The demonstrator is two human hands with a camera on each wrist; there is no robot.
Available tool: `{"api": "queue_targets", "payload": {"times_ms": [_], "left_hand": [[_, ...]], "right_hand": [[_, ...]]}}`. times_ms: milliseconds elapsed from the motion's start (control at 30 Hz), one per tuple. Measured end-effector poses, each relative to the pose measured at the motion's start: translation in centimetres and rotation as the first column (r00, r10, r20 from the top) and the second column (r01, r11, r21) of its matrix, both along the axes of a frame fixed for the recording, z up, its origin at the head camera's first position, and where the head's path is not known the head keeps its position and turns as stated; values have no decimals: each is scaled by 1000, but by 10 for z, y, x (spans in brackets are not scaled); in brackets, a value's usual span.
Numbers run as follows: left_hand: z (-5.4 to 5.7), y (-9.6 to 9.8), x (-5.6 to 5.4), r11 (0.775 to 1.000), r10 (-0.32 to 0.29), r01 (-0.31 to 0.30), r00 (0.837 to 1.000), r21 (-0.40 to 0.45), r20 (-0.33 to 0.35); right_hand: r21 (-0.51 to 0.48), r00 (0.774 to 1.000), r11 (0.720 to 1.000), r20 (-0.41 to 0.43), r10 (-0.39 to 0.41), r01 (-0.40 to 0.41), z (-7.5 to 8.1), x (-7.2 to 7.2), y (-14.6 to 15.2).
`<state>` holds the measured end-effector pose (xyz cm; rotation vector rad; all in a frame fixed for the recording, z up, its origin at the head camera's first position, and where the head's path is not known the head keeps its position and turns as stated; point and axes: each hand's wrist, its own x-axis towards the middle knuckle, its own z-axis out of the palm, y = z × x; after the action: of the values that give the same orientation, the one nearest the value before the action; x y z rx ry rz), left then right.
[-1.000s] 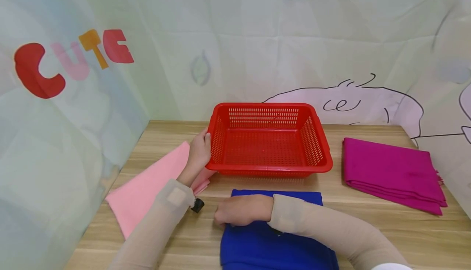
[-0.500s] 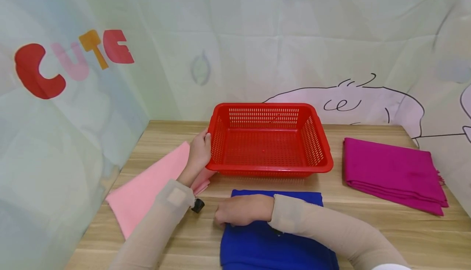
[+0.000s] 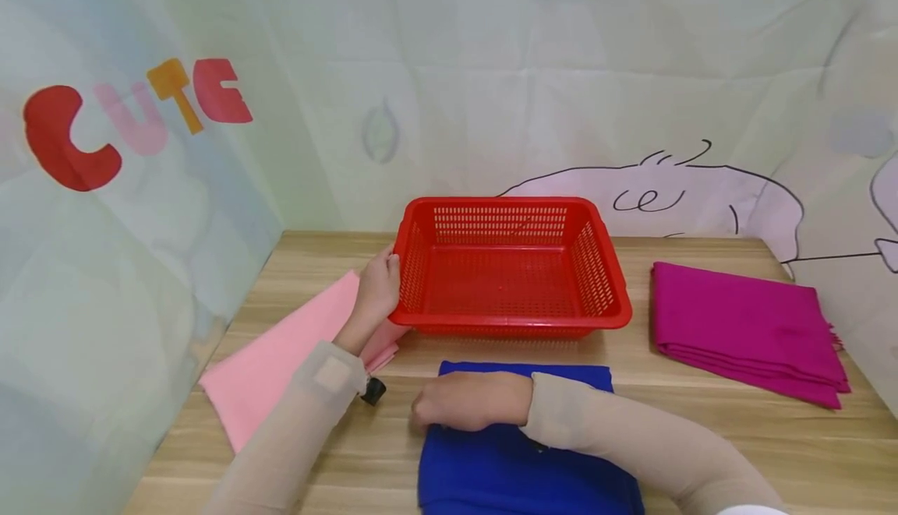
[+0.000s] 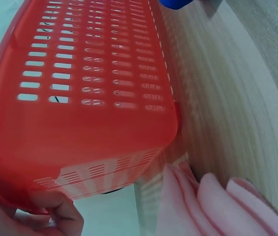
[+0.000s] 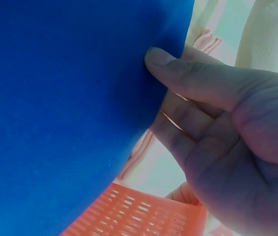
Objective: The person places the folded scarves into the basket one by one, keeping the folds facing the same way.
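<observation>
A red plastic basket (image 3: 505,281) with slotted sides stands at the middle back of the table, nothing inside it. My left hand (image 3: 379,285) grips its left rim; in the left wrist view the fingers (image 4: 63,211) curl round the rim at a corner. In front of the basket lies a folded blue cloth (image 3: 519,468). At its left edge my right hand (image 3: 477,400) pinches the fabric. The right wrist view shows the thumb (image 5: 178,71) on one side of the blue cloth and the other fingers behind it.
Partly under my left forearm lies a folded pink cloth (image 3: 281,359), close to the basket's left side. A folded magenta cloth (image 3: 747,328) with a fringed edge sits on the wooden table (image 3: 772,453) at the right. A printed curtain (image 3: 456,125) hangs behind and to the left.
The whole head view has shifted very slightly left. Both hands keep their holds, and basket and cloths stay where they were.
</observation>
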<state>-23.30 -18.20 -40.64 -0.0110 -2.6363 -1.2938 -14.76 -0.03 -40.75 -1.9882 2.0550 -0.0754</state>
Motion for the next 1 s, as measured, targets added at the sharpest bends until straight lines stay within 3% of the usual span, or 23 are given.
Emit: {"api": "queue_targets", "payload": {"times_ms": [233,533,767,1000], "left_hand": [[5,-3,0,1000,-9,10,998,-9,55],[8,-10,-2,998,-49,51,994,-21,102],[6,-17,4,998,-54,57,992,-17,112],[1,-24,14,999,-36,33,989,26,141]], "right_hand": [[-28,998,998,-9,-61,61,8,-1,12],[-83,998,995,-32,-59,56,23,-1,28],[-138,989,980,64,-132,140,32,0,52],[-163,949,942,170,-267,294,36,0,80]]}}
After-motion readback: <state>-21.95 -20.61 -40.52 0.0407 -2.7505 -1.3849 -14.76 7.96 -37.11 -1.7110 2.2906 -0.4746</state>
